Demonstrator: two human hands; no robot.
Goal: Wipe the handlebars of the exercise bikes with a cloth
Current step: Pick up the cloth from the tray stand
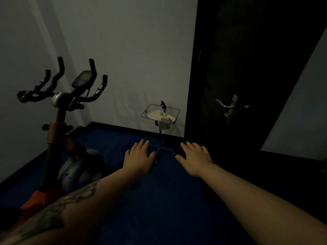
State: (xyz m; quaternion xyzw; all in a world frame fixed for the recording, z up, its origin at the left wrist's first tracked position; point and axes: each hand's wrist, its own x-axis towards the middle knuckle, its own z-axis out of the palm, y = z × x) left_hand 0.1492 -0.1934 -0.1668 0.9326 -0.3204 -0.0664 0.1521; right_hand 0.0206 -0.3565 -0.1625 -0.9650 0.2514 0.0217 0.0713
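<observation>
cloth [165, 124] – pale, crumpled, draped over front edge of small stand's tabletop [152, 114] by wall | handlebars [58, 89] – black, curved, left | left hand [138, 157], right hand [195, 160] – spread flat, grasping nothing

I see a dim room with a dark blue floor [159, 200] and a pale grey wall [132, 50]. On the left, the exercise bike [60, 138] has black handlebars [58, 82], an orange frame and a silver-grey wheel cover. The far little stand [160, 137] is blue, with a white tray [159, 114] and a light grey cloth [165, 125] hanging off it. The door [247, 68] on the right is black with a silver handle [223, 104]. My left forearm [62, 209] has a dark swirly tattoo.
</observation>
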